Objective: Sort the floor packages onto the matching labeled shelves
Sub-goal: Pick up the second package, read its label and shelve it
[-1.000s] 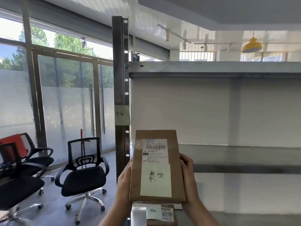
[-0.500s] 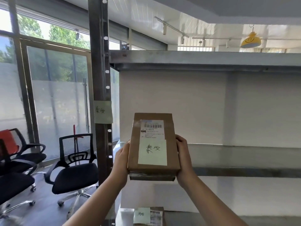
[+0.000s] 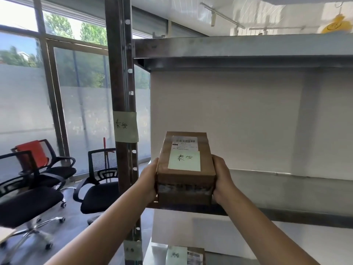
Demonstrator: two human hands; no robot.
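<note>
Together, two hands grip one cardboard package point(image 3: 186, 169).

Package point(image 3: 186, 167) between left hand point(image 3: 148, 181) and right hand point(image 3: 223, 180), at the front edge of the middle shelf point(image 3: 286, 188), labeled post point(image 3: 122, 92) to its left, office chairs point(image 3: 99, 184) further left, another package point(image 3: 186, 255) on the shelf below.

Probably an office used for storage, metal shelving rack point(image 3: 238, 48), swivel chairs point(image 3: 99, 188), glass doors point(image 3: 76, 111)
</note>
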